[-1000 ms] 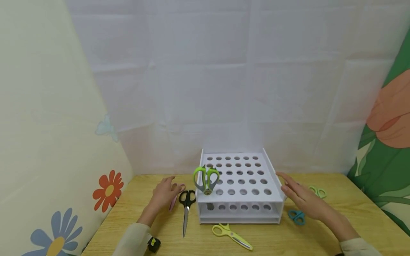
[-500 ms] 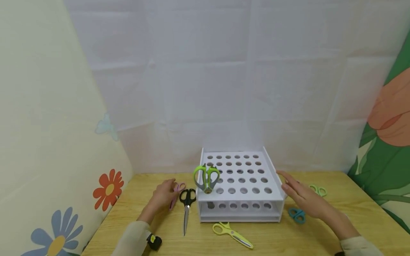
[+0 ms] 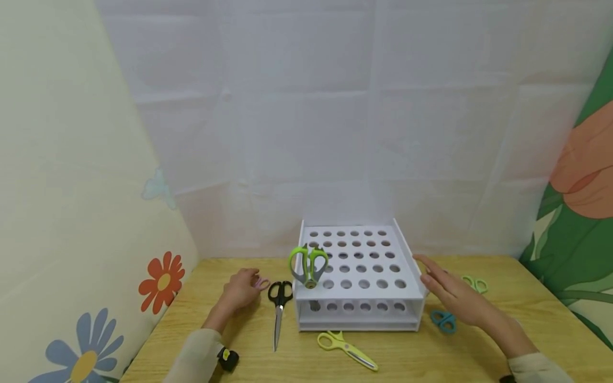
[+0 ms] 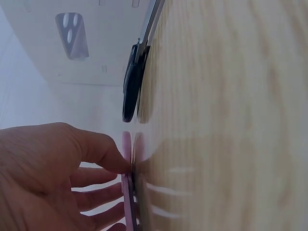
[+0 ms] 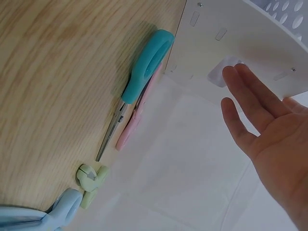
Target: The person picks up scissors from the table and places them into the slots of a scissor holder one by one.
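On the left of the table, my left hand (image 3: 241,290) pinches a pair of pink scissors (image 3: 262,283) low over the wood; its thumb and fingers meet the pink edge (image 4: 127,197) in the left wrist view. The hand covers most of them in the head view. My right hand (image 3: 455,298) has its fingers extended, fingertips at the right side wall of a white rack (image 3: 359,294) with rows of round holes. Green-and-grey scissors (image 3: 310,283) stand handle-up in its front left hole. Black scissors (image 3: 280,295) lie between the left hand and the rack.
Yellow scissors (image 3: 342,343) lie before the rack. Teal scissors (image 3: 445,322) and light green scissors (image 3: 479,285) are near the right hand. Pink scissors (image 5: 139,108) and light blue scissors (image 5: 65,209) show in the right wrist view. A white curtain (image 3: 335,133) hangs behind.
My left hand has taken hold of the pink scissors and shifted slightly left with them, away from the black pair. The right hand stays at the rack's side.
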Demonstrator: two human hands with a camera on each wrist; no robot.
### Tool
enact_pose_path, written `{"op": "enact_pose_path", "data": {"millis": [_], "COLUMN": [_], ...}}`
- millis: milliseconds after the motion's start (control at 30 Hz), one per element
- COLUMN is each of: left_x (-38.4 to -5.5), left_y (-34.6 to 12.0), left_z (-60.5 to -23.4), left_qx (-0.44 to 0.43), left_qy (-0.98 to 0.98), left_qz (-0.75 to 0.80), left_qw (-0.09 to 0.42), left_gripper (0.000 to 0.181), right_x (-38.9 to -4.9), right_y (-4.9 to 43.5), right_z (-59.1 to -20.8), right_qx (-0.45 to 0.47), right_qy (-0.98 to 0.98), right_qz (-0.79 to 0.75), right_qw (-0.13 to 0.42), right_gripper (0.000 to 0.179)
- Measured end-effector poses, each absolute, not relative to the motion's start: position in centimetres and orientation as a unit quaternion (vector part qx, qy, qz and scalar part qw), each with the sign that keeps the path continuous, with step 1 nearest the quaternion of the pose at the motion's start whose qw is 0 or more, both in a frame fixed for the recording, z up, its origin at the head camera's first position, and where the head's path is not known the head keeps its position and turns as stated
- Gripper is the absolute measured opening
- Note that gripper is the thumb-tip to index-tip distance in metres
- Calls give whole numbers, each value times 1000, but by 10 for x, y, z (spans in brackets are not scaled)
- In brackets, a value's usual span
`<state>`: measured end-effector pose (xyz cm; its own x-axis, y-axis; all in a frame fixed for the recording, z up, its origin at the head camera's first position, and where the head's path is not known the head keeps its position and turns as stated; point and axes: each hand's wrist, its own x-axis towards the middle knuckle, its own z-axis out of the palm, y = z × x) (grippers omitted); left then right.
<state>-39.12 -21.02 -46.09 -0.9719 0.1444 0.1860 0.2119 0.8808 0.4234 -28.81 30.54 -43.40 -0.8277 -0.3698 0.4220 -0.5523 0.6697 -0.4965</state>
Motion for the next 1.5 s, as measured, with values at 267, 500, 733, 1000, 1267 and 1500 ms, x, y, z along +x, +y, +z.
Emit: {"op": "enact_pose_path", "data": {"millis": [267,500,733,1000,1267,1500], "left_x": [-394,-394,-394,-393,-396,-397], "left_y": [-217,-218,-215,-216,-219,-221], "left_z": [-461,-459,-457,-460,-462,-465], "left_qx": [-65,-72,-69,-79,-88,-92], "left_qy": [-970,-968,-961,-936,-920,-911], "left_qz": [-226,-232,-257,-337,-370,-392], "left_qw": [64,68,80,69,92,89], "left_gripper": [49,40,52,50,44,40], "right_x": [-289,-290,-287,-284,-285,-286], "right_y": [305,306,305,304,303,303], "right_z": [-433,-432,-431,-431,-431,-432], "right_qx": [251,243,237,242,244,245], "right_qy": [-904,-907,-908,-906,-905,-905], "right_qz": [315,317,320,319,319,321], "right_qw": [141,133,131,136,138,134], "right_gripper": [48,48,48,48,47,47]}}
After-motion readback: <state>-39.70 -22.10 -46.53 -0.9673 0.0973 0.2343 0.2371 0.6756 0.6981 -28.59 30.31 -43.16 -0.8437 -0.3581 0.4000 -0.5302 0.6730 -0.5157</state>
